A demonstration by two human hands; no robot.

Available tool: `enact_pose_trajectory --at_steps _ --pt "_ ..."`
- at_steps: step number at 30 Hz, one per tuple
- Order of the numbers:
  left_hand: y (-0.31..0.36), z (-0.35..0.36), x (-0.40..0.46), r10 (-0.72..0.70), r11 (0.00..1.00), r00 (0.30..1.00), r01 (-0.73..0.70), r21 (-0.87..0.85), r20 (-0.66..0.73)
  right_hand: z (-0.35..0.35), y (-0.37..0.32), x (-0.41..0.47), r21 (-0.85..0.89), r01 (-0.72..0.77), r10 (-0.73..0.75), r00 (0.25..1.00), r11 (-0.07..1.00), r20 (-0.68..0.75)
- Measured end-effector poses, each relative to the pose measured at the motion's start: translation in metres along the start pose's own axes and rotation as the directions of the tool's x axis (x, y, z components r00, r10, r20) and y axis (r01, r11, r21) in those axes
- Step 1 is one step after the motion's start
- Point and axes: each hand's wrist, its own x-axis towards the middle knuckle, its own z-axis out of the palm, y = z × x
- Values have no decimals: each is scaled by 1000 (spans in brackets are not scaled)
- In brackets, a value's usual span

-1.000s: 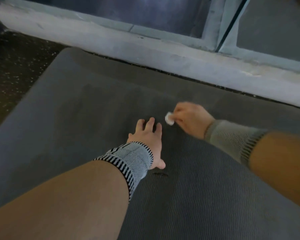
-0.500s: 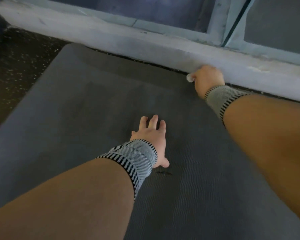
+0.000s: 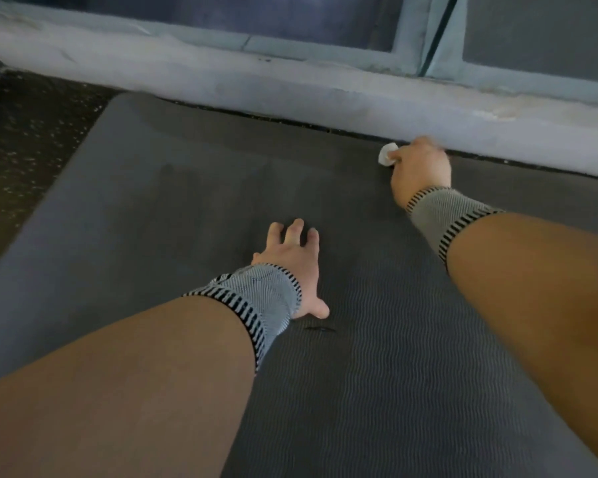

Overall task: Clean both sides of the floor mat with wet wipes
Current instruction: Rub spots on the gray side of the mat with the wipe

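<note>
A dark grey floor mat (image 3: 173, 208) with a fine wavy ribbed surface fills most of the head view. My left hand (image 3: 292, 262) rests flat on its middle with the fingers spread. My right hand (image 3: 420, 167) is near the mat's far edge and grips a small bunched white wet wipe (image 3: 387, 157), which sticks out to the left of the fingers and touches the mat. Both wrists wear grey knitted bands with striped edges.
A pale concrete ledge (image 3: 290, 91) runs along the mat's far edge, with a window frame (image 3: 415, 39) above it. Dark speckled floor (image 3: 25, 132) lies to the left of the mat. A small dark mark (image 3: 320, 329) sits on the mat by my left thumb.
My right hand swept the wipe from the mat's middle out to the far edge by the ledge, then drew back a little toward me. My left hand stayed pressed in place.
</note>
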Motion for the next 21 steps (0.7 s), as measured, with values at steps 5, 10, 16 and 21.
enact_pose_trajectory --at_steps 5,10,16,21 --pt "3 -1 0 -5 1000 1000 5 16 18 -9 20 -74 74 326 -331 941 943 75" --pt "0 3 0 1 1000 1000 0 26 -15 -13 39 10 -50 -25 28 997 998 67" --pt "2 0 1 -5 1000 1000 5 15 3 -17 27 -99 143 138 -141 990 980 13" --pt "-2 2 3 16 999 1000 -15 37 -21 -5 -9 -64 112 390 -400 913 914 87"
